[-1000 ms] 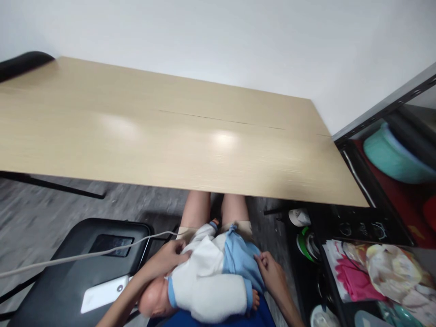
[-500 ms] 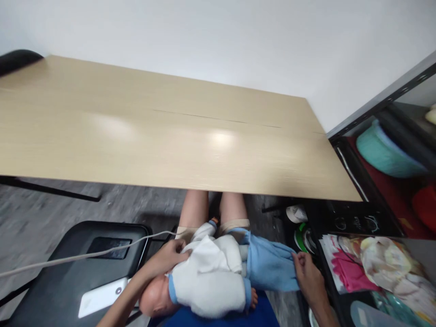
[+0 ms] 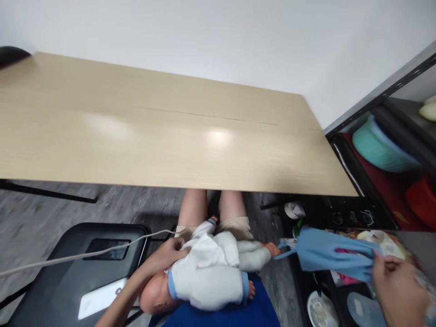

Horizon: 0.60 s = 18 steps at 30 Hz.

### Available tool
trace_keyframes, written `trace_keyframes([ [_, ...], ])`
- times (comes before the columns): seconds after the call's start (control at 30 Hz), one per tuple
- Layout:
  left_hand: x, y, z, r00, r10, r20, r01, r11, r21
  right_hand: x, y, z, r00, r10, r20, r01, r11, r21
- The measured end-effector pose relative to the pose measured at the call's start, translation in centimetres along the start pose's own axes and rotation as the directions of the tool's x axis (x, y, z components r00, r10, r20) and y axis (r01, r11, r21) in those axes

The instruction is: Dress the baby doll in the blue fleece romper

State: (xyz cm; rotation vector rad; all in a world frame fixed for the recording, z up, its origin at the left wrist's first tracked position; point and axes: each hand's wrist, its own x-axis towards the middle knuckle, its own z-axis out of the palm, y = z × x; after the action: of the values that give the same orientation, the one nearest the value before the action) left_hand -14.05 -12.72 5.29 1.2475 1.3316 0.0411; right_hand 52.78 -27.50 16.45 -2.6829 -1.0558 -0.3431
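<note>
A baby doll (image 3: 207,272) in a white fleece suit with blue cuffs lies across my lap, its bald head toward the lower left. My left hand (image 3: 166,255) rests closed on the doll's chest, gripping the white cloth. My right hand (image 3: 398,286) is out at the lower right, shut on a light blue garment (image 3: 327,254) that hangs stretched in the air to the right of the doll's feet. The doll's legs (image 3: 254,254) now show in white.
A long light wooden table (image 3: 170,136) fills the middle. A black chair (image 3: 75,272) at the left carries a white phone (image 3: 98,297) and a cable (image 3: 85,254). A metal shelf (image 3: 374,200) at the right holds bowls, cloths and plates.
My right hand has pulled the blue garment off the doll's legs and carried it far to the right. My left hand has stayed on the doll's chest.
</note>
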Motion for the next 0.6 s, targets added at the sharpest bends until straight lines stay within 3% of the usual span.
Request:
trace_keyframes([
  [0.07,0.1,-0.3,0.0,1.0,0.005,-0.002,-0.005,1.0,-0.008,0.6,-1.0,-0.3,0.999,0.005,-0.039,-0.004,1.0,0.016],
  [0.13,0.3,-0.7,0.1,1.0,0.012,-0.001,-0.012,1.0,-0.012,0.6,-3.4,0.4,1.0,-0.008,0.008,0.007,0.997,0.074],
  [0.23,0.5,-1.5,0.2,1.0,0.023,0.002,-0.023,1.0,-0.017,-0.9,-9.7,3.0,0.975,-0.143,0.169,0.11,0.975,0.193],
  [0.3,0.3,-1.9,0.0,0.999,0.033,0.007,-0.033,0.999,-0.026,-3.1,-15.3,5.3,0.914,-0.305,0.269,0.233,0.935,0.269],
  [0.33,0.1,-2.0,-0.2,0.999,0.037,0.017,-0.036,0.999,-0.033,-4.5,-18.2,6.3,0.858,-0.398,0.325,0.302,0.903,0.306],
  [0.4,-0.6,-2.0,-0.9,0.999,0.025,0.037,-0.023,0.998,-0.056,-7.7,-23.9,8.0,0.672,-0.631,0.387,0.473,0.768,0.431],
  [0.47,-1.6,-1.6,-1.8,0.999,-0.02,0.047,0.023,0.998,-0.061,-10.6,-28.6,9.0,0.451,-0.828,0.333,0.584,0.556,0.592],
  [0.5,-2.1,-1.5,-2.3,0.997,-0.043,0.06,0.046,0.997,-0.061,-11.8,-30.3,9.2,0.37,-0.888,0.274,0.606,0.454,0.653],
  [0.53,-2.6,-1.5,-2.8,0.995,-0.058,0.086,0.063,0.996,-0.064,-12.8,-31.5,9.2,0.316,-0.921,0.228,0.62,0.382,0.685],
  [0.6,-3.6,-1.9,-3.6,0.986,-0.047,0.159,0.061,0.995,-0.085,-14.2,-32.7,8.7,0.284,-0.943,0.173,0.61,0.317,0.726],
])
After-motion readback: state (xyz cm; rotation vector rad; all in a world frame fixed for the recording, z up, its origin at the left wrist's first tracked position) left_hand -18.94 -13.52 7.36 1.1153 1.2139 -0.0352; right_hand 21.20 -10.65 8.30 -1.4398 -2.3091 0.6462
